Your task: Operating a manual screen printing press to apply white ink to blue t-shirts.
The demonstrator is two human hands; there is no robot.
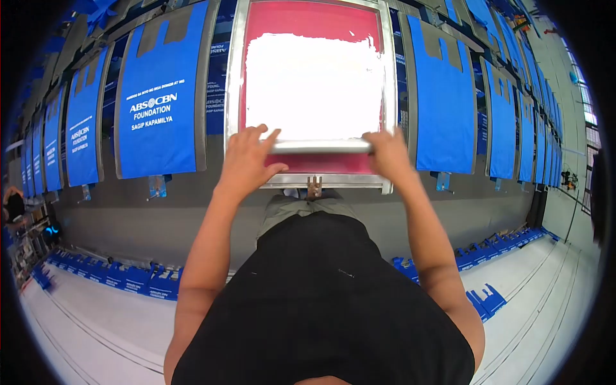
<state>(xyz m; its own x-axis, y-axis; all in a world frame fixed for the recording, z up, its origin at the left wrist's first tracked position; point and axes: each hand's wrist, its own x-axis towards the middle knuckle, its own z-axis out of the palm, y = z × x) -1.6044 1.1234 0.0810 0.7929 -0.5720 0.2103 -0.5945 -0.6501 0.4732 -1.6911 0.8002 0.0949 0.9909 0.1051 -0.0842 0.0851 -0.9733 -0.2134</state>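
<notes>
- Closest, a black sleeveless top (327, 289) covers the person's torso, with khaki shorts (276, 208) showing just beyond its hem.
- The left hand (249, 162) wraps loosely around the left end of a silver squeegee (321, 147), its fingers spread: the index reaches over the far side, the thumb lies on the near side.
- The right hand (389, 154), slightly blurred, has its fingers curled narrowly over the squeegee's right end.
- That squeegee lies crosswise over the near part of a screen-printing frame (235, 96), straight ahead of the torso; a metal hinge clamp (314, 187) sits at the frame's near edge.
- Beyond the bar, thick white ink (313, 90) covers most of the pinkish-red mesh (301, 18), its edges ragged.
- On either side, blue bags with cut-out handles lie on grey boards: a white-printed bag (160, 122) to the left, a plain-looking bag (444, 102) to the right.
- Farther out, more blue bags (85, 131) continue in rows toward both rims.
</notes>
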